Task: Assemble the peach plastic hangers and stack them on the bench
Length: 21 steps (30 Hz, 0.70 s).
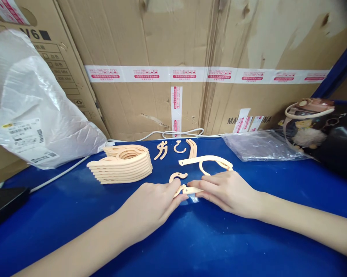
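My left hand (pixel 156 202) pinches a small peach plastic piece (pixel 179 190) between thumb and index finger; it looks like a hanger hook, partly hidden by the fingers. My right hand (pixel 231 192) grips a hanger arm (pixel 192 190), its end with a hole meeting the piece in my left fingers. A curved hook part (pixel 175 175) shows just beyond my left index finger; I cannot tell whether it is separate. Behind my right hand, a longer curved hanger arm (pixel 208 159) and a rounded strip (pixel 202 168) show, their near ends hidden by the hand.
Several folded hangers (pixel 124 167) are stacked at left. Loose hooks (pixel 161 150), another hook (pixel 179 147) and curved arms (pixel 192 148) lie at the back. A white cable (pixel 153 133), clear plastic bag (pixel 262 146), bottle (pixel 306 119), white parcel (pixel 37 107) and cardboard box (pixel 150 104) border the blue table (pixel 190 246).
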Each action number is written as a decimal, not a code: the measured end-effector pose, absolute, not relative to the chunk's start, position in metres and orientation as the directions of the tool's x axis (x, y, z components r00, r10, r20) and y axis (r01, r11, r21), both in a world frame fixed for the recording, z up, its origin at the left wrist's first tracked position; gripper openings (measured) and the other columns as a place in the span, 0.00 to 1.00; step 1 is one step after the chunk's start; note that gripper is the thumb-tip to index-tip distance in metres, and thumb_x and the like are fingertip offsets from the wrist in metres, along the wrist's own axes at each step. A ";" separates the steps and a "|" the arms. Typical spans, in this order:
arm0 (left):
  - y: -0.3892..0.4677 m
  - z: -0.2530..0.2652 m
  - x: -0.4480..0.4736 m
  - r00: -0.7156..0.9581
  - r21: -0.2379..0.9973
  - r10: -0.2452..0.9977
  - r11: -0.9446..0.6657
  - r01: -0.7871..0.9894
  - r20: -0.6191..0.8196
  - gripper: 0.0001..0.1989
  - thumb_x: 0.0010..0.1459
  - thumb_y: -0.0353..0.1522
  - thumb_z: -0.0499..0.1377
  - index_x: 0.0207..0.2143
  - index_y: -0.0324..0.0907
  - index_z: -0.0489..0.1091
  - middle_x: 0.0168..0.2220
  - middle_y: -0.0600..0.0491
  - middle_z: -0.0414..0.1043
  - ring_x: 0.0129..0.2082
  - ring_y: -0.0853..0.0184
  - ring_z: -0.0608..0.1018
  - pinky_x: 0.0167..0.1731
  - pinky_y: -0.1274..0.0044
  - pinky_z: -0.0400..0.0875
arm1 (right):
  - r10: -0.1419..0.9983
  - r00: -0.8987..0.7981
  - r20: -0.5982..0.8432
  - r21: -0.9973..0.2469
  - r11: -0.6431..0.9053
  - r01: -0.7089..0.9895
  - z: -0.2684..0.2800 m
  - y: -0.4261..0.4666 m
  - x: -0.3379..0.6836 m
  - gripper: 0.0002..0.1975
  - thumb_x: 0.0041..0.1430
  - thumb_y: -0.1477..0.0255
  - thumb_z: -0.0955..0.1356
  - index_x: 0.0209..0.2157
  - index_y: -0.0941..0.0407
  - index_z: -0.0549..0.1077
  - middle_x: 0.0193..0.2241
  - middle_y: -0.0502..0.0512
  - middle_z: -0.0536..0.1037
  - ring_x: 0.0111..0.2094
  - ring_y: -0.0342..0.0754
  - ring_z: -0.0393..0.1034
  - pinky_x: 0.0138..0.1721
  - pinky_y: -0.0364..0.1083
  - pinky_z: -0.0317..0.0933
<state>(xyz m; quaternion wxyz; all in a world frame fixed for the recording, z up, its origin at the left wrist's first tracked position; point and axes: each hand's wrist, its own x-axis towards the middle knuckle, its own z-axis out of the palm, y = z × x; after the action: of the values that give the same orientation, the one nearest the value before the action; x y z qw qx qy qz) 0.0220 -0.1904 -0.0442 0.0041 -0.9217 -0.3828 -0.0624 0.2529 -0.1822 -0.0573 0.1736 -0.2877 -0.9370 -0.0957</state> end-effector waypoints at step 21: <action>-0.186 -0.055 0.019 0.835 -0.486 0.359 -0.688 0.539 0.418 0.21 0.69 0.31 0.34 0.33 0.37 0.63 0.21 0.54 0.67 0.16 0.67 0.72 0.14 0.75 0.56 | 0.604 -0.765 0.222 -0.226 0.795 0.563 -0.049 -0.187 0.251 0.15 0.69 0.67 0.56 0.49 0.55 0.69 0.32 0.52 0.77 0.28 0.43 0.69 0.30 0.41 0.57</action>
<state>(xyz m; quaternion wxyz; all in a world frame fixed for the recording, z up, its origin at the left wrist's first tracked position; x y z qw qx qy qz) 0.0194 -0.1864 -0.0551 0.3078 -0.9069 -0.2476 -0.1464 0.2505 -0.1868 -0.0492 0.1427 -0.3115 -0.9366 0.0730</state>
